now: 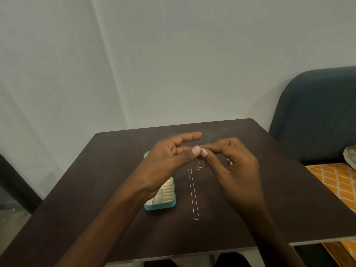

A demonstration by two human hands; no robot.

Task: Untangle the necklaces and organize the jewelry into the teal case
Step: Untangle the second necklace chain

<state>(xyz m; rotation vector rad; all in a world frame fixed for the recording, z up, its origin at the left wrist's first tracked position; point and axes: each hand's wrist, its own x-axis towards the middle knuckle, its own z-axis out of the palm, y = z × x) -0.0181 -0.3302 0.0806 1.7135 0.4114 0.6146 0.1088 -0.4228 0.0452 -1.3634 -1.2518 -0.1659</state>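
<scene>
- The teal case [169, 206] lies open on the left half of our dark table [107, 189], its pale compartments facing up; our left forearm crosses over much of it, so only the near end and a sliver of the far corner show.
- Our left hand [169, 158] is raised above the case, index finger held out straight, thumb and a lower finger pinching a small bright piece of jewelry [202, 149] at the tips.
- Just right of the case, one thin necklace [193, 193] lies untangled on the table, stretched into a long narrow loop running from far to near, clear of both hands.
- Beyond its far end sits a small tangle of chain [200, 164], directly under the meeting fingertips; we cannot tell whether a strand rises from it to the pinch.
- Our right hand [235, 162] meets the left at the same small piece, thumb and forefinger pinching it, the other fingers curled behind.
- A tiny sparkling item [230, 162] shows beside that hand; too small for us to identify.
- The room: a plain pale wall [173, 64] behind the table, a dark blue chair [316, 116] to the right, and orange patterned fabric [335, 182] below it past the table edge.
</scene>
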